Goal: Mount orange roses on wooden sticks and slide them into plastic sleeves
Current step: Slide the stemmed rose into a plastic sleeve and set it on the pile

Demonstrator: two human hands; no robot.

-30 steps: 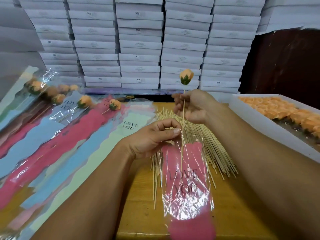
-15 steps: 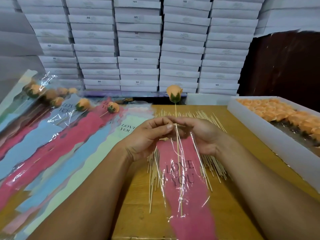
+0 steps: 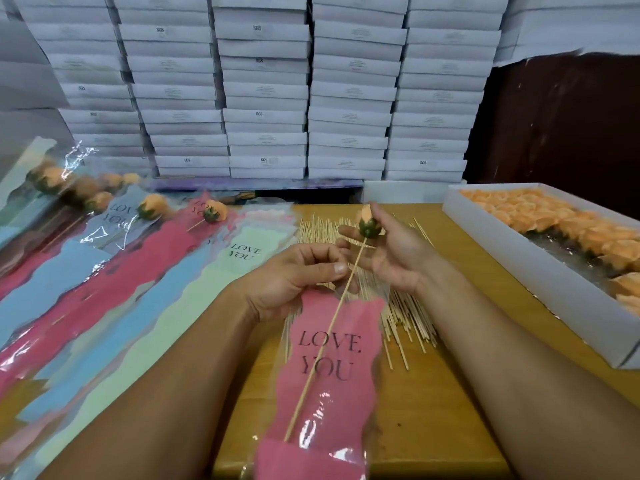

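An orange rose (image 3: 366,216) with a green base sits on top of a thin wooden stick (image 3: 332,323). The stick runs down inside a clear plastic sleeve (image 3: 329,368) with a pink panel reading "LOVE YOU". The sleeve lies over the wooden table (image 3: 433,410), pointing towards me. My right hand (image 3: 394,251) holds the rose head between thumb and fingertips. My left hand (image 3: 294,275) pinches the sleeve's open top edge right beside the stick.
Several loose wooden sticks (image 3: 405,317) lie fanned under the hands. A long white tray (image 3: 540,282) of orange roses stands at the right. Finished sleeved roses (image 3: 149,207) and coloured sleeves (image 3: 104,306) cover the left. Stacked white boxes (image 3: 263,98) form a wall behind.
The stick has slid deeper into the pink sleeve and the rose has come down. My right hand moved from the stick up to the rose head. My left hand kept hold of the sleeve's top.
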